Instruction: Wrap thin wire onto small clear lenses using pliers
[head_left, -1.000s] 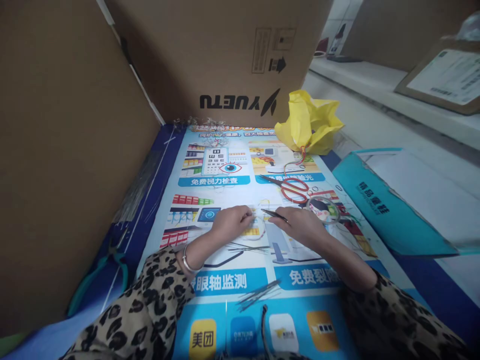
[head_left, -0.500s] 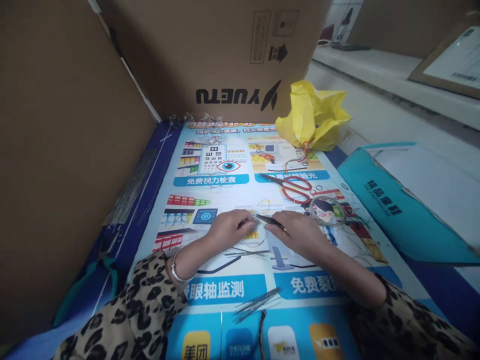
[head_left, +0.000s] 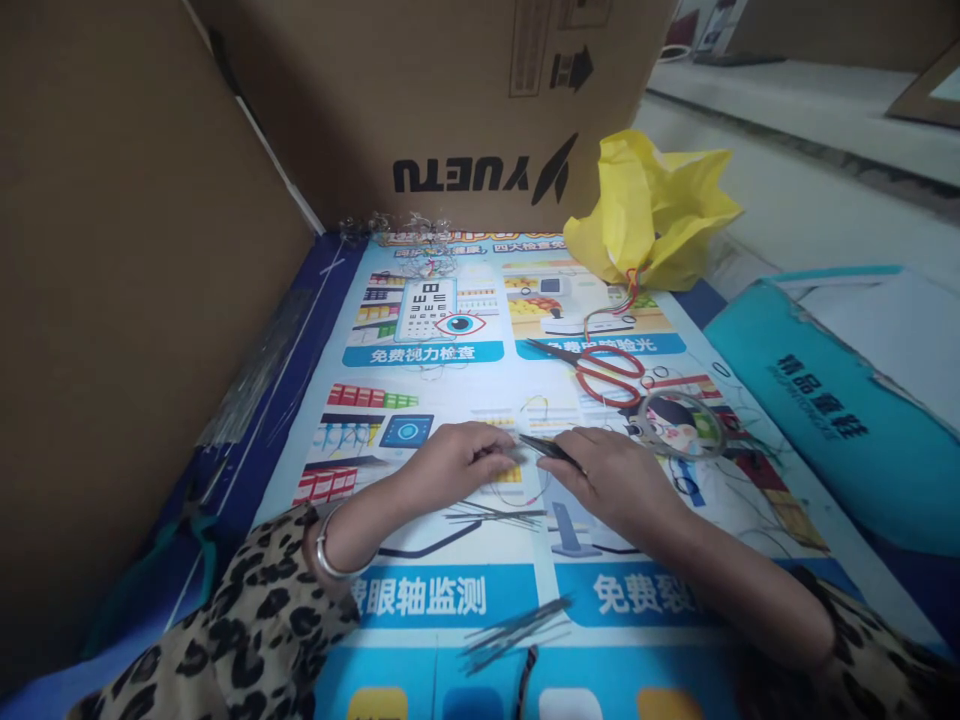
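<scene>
My left hand (head_left: 459, 462), with a silver bangle at the wrist, is closed in a pinch. What lies between its fingertips is too small to make out. My right hand (head_left: 611, 475) is closed around dark tweezers (head_left: 553, 451), whose tips point left and reach close to the left fingertips. A thin curved strand (head_left: 534, 497) hangs or lies just below the hands. Short dark wires (head_left: 499, 515) lie beneath the left hand, and another loose bundle of wires (head_left: 514, 630) is nearer to me.
Beyond the right hand lie red-handled scissors (head_left: 609, 375) and a roll of clear tape (head_left: 720, 425). A yellow crumpled wrapper (head_left: 660, 210) stands behind them. Teal pliers (head_left: 199, 540) and long wires (head_left: 247, 375) lie left. Cardboard (head_left: 450, 90) walls the back; a teal box (head_left: 817, 400) sits right.
The camera view has shifted slightly, so the surroundings sit differently in the picture. Both hands stay close together, with the tweezers still at the left fingertips.
</scene>
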